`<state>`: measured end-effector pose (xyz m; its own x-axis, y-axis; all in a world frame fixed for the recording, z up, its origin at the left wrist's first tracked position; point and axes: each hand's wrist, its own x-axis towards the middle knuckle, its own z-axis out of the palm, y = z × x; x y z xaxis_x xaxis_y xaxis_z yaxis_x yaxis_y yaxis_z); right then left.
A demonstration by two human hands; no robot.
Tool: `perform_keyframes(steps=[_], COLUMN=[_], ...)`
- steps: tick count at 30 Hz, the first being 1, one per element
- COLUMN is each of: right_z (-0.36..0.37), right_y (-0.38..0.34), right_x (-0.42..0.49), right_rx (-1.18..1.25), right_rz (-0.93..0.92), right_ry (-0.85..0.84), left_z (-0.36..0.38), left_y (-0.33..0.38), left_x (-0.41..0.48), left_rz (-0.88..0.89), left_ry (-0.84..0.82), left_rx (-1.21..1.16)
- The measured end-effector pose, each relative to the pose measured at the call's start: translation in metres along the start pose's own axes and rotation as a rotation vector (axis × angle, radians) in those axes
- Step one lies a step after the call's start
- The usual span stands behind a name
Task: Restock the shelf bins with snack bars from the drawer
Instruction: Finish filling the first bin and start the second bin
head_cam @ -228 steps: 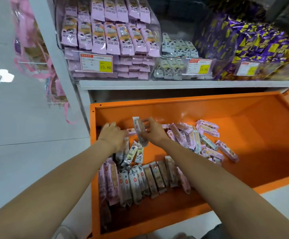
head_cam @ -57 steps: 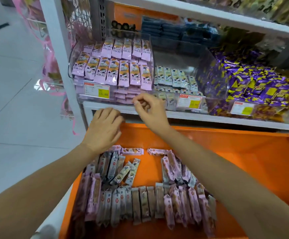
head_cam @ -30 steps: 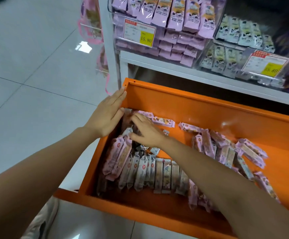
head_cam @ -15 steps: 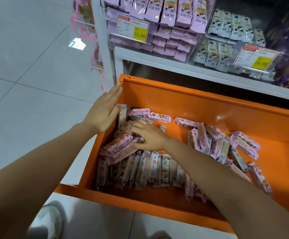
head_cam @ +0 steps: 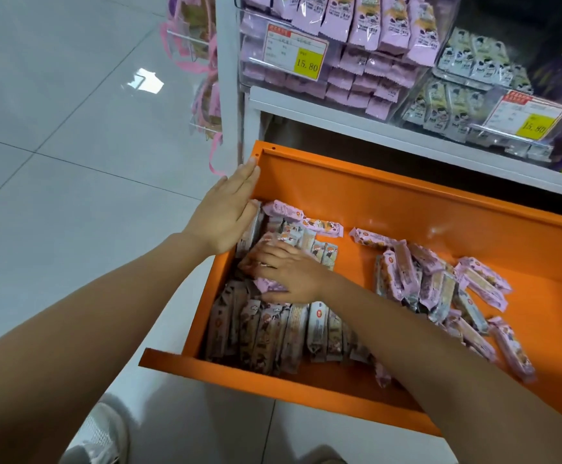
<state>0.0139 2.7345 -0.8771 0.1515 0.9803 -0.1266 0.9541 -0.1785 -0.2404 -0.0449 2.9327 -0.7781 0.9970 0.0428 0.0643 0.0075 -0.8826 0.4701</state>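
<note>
Floor: pale glossy tiles (head_cam: 71,162) are seen to the left of and below the orange drawer (head_cam: 406,202), which is pulled out from under the shelving.
Shoe: a light shoe (head_cam: 102,437) is seen on the floor, nearer than the drawer's front left corner.
Front row: snack bars (head_cam: 272,333) are lined up side by side just behind the drawer's front wall, towards its left end.
Right hand (head_cam: 289,272): laid palm down, fingers spread and slightly bent, over a cluster of bars in the drawer's left part; whether any bar is gripped cannot be told.
Left hand (head_cam: 229,209): held flat with straight fingers along the drawer's left wall, pressed against bars standing on edge; nothing is grasped.
Loose heap (head_cam: 440,283): more bars are scattered in the drawer's right half.
Shelf (head_cam: 406,135): a white board is seen just above the drawer's back wall.
Left bin (head_cam: 339,61): a clear bin above the drawer's back left corner is filled with pink packs; a price tag (head_cam: 294,50) reads 15.80.
Right bin (head_cam: 467,82): pale grey-green packs are held just beside it, further right.
</note>
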Motion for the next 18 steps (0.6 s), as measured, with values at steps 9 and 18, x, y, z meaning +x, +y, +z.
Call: perform_keyframes(steps=[9,18], right_z=[-0.003,-0.030], right_y=[0.043,0.005], right_x=[-0.072,0.012], right_rx=[-0.027,0.012], right_rz=[0.215,0.140], right_ry=[-0.137,0.037], left_z=[0.000,0.000], left_y=[0.006,0.007], left_x=[-0.001,-0.002], left_rz=[-0.034,-0.026], left_ry=[-0.007,0.003], left_rx=[-0.016,-0.051])
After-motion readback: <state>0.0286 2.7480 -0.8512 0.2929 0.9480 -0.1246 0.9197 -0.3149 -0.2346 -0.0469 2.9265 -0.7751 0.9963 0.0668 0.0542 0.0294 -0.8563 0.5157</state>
